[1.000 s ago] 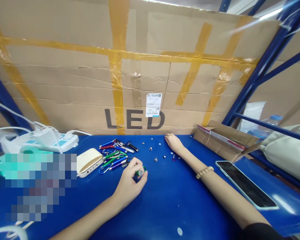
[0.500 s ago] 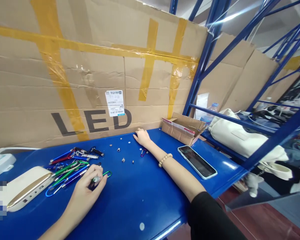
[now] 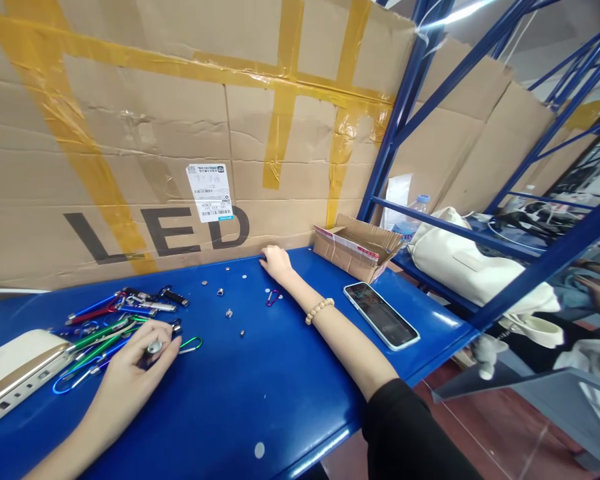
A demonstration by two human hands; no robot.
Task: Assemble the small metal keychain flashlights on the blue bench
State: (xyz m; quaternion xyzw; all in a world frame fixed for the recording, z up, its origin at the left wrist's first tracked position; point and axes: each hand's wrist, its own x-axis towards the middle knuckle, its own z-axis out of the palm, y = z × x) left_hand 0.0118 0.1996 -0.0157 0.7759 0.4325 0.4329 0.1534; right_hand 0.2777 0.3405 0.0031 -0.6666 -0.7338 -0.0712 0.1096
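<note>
My left hand [image 3: 143,360] is closed around a small flashlight [image 3: 155,347], whose round silver end points up between the fingers. A green carabiner [image 3: 192,345] sticks out beyond the fingertips. Beside that hand lies a pile of slim metal flashlights [image 3: 100,337] with carabiners, in blue, red, green and silver. At the back of the table, against the big carton, my right hand [image 3: 277,262] has its fingers curled down; what they hold, if anything, is hidden. Small metal parts [image 3: 229,313] and button-like discs lie scattered between the hands. A purple carabiner [image 3: 273,298] lies near my right wrist.
A large cardboard carton [image 3: 180,127] marked LED walls off the back of the blue table [image 3: 220,413]. At right are an open cardboard box [image 3: 347,255], a phone [image 3: 381,316] and a blue rack post [image 3: 395,133]. A white power bank-like device [image 3: 20,367] sits at left.
The view has turned so the scene sits further left and lower carton parts rise slightly. My right hand's fingers have curled in more. My left hand still holds the flashlight.
</note>
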